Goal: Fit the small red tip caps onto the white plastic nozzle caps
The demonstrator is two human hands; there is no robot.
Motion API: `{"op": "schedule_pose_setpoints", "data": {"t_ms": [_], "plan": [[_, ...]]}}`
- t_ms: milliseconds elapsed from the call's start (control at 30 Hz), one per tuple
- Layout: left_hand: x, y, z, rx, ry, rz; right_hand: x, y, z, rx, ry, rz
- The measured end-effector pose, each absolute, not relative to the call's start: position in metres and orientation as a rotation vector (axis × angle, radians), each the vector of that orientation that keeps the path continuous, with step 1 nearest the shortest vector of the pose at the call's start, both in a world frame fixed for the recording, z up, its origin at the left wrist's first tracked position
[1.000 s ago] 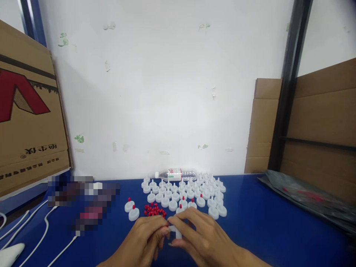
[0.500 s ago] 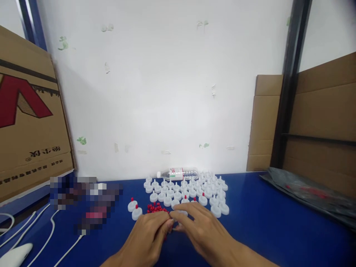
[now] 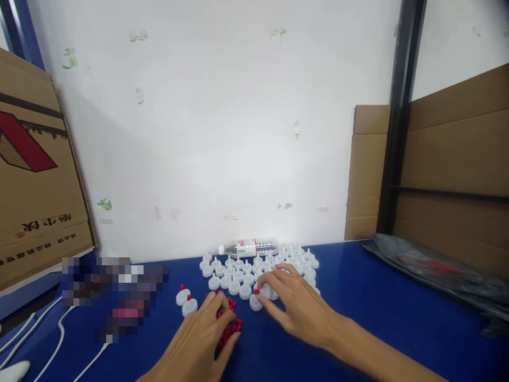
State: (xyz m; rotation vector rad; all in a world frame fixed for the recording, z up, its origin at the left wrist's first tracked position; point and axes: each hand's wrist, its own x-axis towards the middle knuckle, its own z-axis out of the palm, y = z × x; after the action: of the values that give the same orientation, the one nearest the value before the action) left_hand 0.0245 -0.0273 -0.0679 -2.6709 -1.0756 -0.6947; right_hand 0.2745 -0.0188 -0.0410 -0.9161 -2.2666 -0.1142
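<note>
A red-tipped white cap (image 3: 256, 300) is pinched by the right hand (image 3: 296, 307) near the blue desk (image 3: 377, 307) middle; the left hand (image 3: 207, 331), loosely spread, rests on red plugs (image 3: 230, 323).

We look from a single head-worn camera, forward and down over the blue counter (image 3: 377, 307), close above it, facing the white wall (image 3: 238, 132) behind.

Crowded white caps (image 3: 238, 276); open table (image 3: 377, 307) rightward
</note>
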Motion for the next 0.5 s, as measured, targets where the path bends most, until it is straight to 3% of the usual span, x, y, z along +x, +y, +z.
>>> {"op": "schedule_pose_setpoints", "data": {"t_ms": [300,500], "plan": [[0.023,-0.02,-0.082,-2.67,-1.122,-0.608,0.272,-0.022,-0.048,-1.028,-2.39,-0.033],[0.024,-0.019,-0.079,-2.709,-1.163,-0.534,0.279,-0.018,-0.027,-1.152,-2.372,-0.223]]}}
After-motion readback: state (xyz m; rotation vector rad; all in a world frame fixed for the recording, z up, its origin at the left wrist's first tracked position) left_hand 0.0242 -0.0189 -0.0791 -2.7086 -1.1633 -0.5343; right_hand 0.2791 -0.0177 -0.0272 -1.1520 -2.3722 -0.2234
